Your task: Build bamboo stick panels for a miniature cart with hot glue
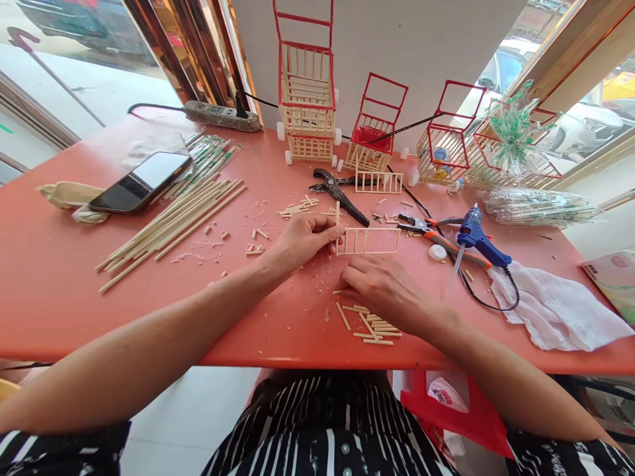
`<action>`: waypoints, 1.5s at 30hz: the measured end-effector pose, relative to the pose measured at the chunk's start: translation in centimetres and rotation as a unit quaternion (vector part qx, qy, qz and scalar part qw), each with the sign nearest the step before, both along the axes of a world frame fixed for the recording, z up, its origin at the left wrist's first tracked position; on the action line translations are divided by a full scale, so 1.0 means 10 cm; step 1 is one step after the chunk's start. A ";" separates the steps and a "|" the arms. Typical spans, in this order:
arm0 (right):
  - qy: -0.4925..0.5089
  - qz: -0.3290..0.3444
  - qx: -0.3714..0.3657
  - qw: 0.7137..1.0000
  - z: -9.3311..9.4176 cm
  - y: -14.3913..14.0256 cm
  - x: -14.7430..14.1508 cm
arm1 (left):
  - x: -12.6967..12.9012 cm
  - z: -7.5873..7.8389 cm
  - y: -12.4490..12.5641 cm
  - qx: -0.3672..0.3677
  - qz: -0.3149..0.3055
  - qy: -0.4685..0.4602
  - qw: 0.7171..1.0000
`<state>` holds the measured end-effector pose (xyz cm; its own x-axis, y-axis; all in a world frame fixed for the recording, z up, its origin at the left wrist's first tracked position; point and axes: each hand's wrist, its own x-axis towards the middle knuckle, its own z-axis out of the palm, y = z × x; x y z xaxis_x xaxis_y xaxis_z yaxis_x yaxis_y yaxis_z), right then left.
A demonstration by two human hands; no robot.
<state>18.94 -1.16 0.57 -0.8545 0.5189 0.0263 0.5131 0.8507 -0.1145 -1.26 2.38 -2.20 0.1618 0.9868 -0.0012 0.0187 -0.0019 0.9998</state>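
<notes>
My left hand pinches the left end of a small ladder-like frame of thin wooden sticks, held just above the table. Its left upright reaches past the long rails. Just in front of the frame, my right hand is closed, and the tip of a short wooden stick pokes out from its fingers. Part of that stick is hidden by the hand. Several short cut sticks lie in a loose pile beneath the right hand. A similar, finished-looking stick panel stands farther back.
Miniature stick shopping carts line the wall. To the right lie a blue glue gun, pliers and a white cloth. Black-handled cutters sit behind the frame. Long sticks and a phone are at left.
</notes>
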 end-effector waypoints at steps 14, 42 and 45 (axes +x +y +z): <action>0.061 -0.110 -0.076 0.989 -0.06 0.10 0.32 | -0.02 -0.01 0.01 -0.019 0.025 -0.044 0.999; 0.238 -0.335 -0.037 0.911 -0.06 0.33 0.31 | 0.08 0.06 -0.13 -0.026 -0.018 -0.001 1.000; 0.228 -0.350 -0.035 0.908 -0.09 0.34 0.32 | 0.09 0.07 -0.15 -0.026 -0.015 0.002 1.000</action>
<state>22.12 2.23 -0.28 -0.2242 0.9442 0.2411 0.8110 0.3180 -0.4910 -0.31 0.88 -1.50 0.1915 0.9801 -0.0524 0.0234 0.0488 0.9985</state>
